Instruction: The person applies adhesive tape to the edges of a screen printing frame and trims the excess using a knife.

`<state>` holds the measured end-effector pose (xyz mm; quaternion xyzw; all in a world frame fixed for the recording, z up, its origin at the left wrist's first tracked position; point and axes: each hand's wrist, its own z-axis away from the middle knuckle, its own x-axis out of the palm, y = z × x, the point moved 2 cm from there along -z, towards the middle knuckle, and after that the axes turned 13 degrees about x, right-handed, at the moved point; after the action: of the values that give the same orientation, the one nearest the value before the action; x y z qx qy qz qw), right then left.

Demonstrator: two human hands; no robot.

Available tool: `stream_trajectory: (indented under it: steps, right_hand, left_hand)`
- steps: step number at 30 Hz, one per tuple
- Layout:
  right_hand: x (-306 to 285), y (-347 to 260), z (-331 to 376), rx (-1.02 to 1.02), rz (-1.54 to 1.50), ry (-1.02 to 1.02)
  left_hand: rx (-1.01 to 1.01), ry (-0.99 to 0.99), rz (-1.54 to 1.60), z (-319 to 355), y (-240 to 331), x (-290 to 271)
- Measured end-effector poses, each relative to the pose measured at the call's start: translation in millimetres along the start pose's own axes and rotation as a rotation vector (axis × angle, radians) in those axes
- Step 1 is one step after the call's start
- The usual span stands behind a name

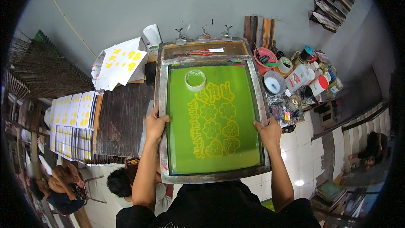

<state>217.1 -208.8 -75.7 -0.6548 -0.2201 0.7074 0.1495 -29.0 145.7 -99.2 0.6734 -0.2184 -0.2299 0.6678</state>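
Left hand (pixel 155 123) clamped on left rail of metal-framed printing screen (pixel 213 114), thumb over the top edge, fingers under and hidden. Right hand (pixel 268 131) gripping the right rail the same way, thumb on top. Screen lying flat in front of the body, green mesh with yellow flower and lettering stencil, far end hinged under three metal clamps (pixel 203 33) near the grey wall. White tape roll (pixel 195 80) resting on the mesh toward the far end. Dark wooden tabletop (pixel 122 118) just left of the screen, bare close by. White sheets with yellow prints (pixel 122 63) stacked at its far corner, more printed sheets (pixel 69 118) in rows further left. Jars, bottles and pink bucket (pixel 265 57) crowded right of the screen. Other people seated on tiled floor below, lower left.
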Motion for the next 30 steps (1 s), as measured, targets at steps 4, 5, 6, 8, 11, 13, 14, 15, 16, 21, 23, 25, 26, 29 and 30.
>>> stream_trajectory:
  steps: [4, 5, 6, 8, 11, 13, 14, 15, 16, 21, 23, 25, 26, 29, 30]
  right_hand:
    - [7.5, 0.0, -6.1, -0.001, -0.012, -0.007]
    - [8.9, -0.9, -7.7, 0.011, -0.013, -0.029]
    - [10.3, -1.4, -9.6, 0.023, -0.014, -0.051]
    - [13.1, -0.5, -12.0, 0.015, -0.001, -0.047]
    - [4.3, -9.9, -12.1, 0.087, 0.013, -0.117]
    - [-3.4, -13.1, -8.8, 0.028, 0.0, -0.042]
    - [-5.6, -14.7, -5.9, -0.078, -0.018, 0.064]
    - [-8.2, -17.1, -3.4, -0.183, -0.036, 0.169]
    - [-9.6, -20.3, -3.0, -0.196, -0.095, 0.132]
    - [-15.8, -48.8, 14.0, -0.272, -0.336, -0.03]
    - [-20.3, -50.7, 21.2, -0.251, -0.379, -0.093]
    - [-25.3, -54.9, 29.3, -0.237, -0.409, -0.153]
    - [-29.6, -61.2, 33.5, -0.24, -0.413, -0.187]
    - [-32.6, -87.8, 45.5, -0.401, -0.443, -0.234]
    - [-31.2, -99.2, 50.7, -0.478, -0.455, -0.242]
  left_hand:
    - [0.016, -0.008, -0.096, -7.5, -5.1, 0.4]
    - [0.014, 0.009, -0.114, -7.7, -6.5, -0.5]
    - [0.012, 0.026, -0.133, -7.8, -9.2, -2.0]
    - [0.06, 0.044, -0.23, -6.9, -14.0, -2.9]
    - [0.294, 0.019, -0.549, -10.7, -2.5, 5.8]
    - [0.564, -0.045, -0.852, -23.7, 21.6, 36.4]
    - [0.653, -0.121, -0.866, -33.9, 23.1, 49.6]
    - [0.737, -0.193, -0.939, -44.6, 25.1, 64.9]
    - [0.768, -0.228, -0.965, -56.8, 22.1, 80.3]
    - [0.735, -0.386, -1.059, -93.2, 11.9, 83.9]
    - [0.776, -0.39, -0.868, -86.8, 25.3, 73.1]
    - [0.763, -0.351, -0.819, -62.3, 49.2, 65.4]
    - [0.699, -0.328, -0.755, -45.6, 64.7, 62.5]
    - [0.62, -0.276, -0.7, 0.3, 108.9, 62.5]
    - [0.627, -0.266, -0.709, 12.7, 117.2, 63.7]
